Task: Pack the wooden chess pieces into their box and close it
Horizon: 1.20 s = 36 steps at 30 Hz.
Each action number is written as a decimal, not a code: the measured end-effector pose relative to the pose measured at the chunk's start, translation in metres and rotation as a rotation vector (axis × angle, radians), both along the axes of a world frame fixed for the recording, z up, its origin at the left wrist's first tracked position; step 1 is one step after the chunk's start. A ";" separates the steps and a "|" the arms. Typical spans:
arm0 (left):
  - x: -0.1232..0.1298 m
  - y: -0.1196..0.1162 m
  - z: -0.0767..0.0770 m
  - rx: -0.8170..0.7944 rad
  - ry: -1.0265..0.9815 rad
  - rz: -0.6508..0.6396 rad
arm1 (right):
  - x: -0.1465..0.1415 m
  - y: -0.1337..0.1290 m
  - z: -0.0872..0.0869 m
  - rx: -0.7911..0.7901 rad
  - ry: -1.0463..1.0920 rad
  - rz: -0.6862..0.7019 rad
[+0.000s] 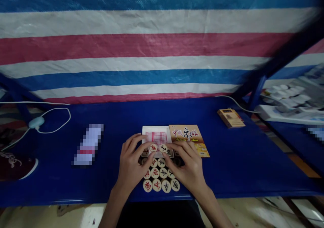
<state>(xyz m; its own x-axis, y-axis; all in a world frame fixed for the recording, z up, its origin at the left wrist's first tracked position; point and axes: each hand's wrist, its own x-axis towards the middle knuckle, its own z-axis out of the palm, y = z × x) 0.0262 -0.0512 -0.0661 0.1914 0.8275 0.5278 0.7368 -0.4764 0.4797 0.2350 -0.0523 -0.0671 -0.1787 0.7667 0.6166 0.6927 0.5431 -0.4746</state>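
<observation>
Chess pieces (pixel 156 185) with red and black characters stand in rows near the table's front edge. My left hand (pixel 134 160) pinches a red-marked piece (pixel 153 148) between thumb and fingertip. Beside it, my right hand (pixel 188 163) grips a black-marked piece (pixel 163 148) in the same way. Both pieces are over the near part of an open white box (pixel 145 130), which holds a folded pink-and-white sheet (pixel 157 137). A printed Chinese chess lid (pixel 199 136) lies right of the box. My fingers hide some pieces in the upper rows.
A blurred-out flat item (pixel 88 145) lies on the blue table (pixel 235 163) at the left, near a white cable with a round switch (pixel 36 122). A dark red cap (pixel 17 165) is at far left. At the right is a small brown box (pixel 231 118).
</observation>
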 end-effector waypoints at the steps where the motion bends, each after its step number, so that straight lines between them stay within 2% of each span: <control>1: 0.000 0.000 0.000 -0.018 0.026 0.000 | 0.000 0.000 0.001 -0.011 -0.017 -0.005; 5: -0.004 0.001 0.002 -0.090 0.108 -0.023 | 0.002 0.000 0.005 -0.078 -0.096 -0.005; 11: -0.007 -0.001 0.000 -0.106 0.120 -0.087 | 0.003 -0.003 0.009 -0.177 -0.086 0.108; 18: -0.015 -0.005 0.001 0.011 -0.015 -0.073 | 0.013 -0.007 0.006 -0.073 0.017 0.046; 21: -0.027 -0.016 0.002 0.050 -0.074 -0.021 | 0.027 -0.018 0.002 -0.043 0.048 0.007; 24: -0.040 -0.037 0.000 0.053 -0.098 0.015 | 0.044 -0.037 -0.005 -0.085 0.024 0.037; 29: -0.049 -0.070 -0.009 0.026 -0.070 -0.016 | 0.057 -0.061 -0.015 -0.184 -0.056 0.094; 33: -0.047 -0.076 -0.015 0.081 0.071 -0.073 | 0.055 -0.063 -0.018 -0.171 -0.100 0.092; 36: -0.044 -0.073 -0.013 0.104 0.153 -0.084 | 0.053 -0.062 -0.019 -0.161 -0.137 0.098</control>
<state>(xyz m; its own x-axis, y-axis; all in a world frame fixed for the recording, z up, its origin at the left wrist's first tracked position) -0.0179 -0.1238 -0.0794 0.3416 0.7480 0.5691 0.7531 -0.5801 0.3103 0.2885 -0.1140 -0.0866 -0.3303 0.8280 0.4530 0.7043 0.5358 -0.4657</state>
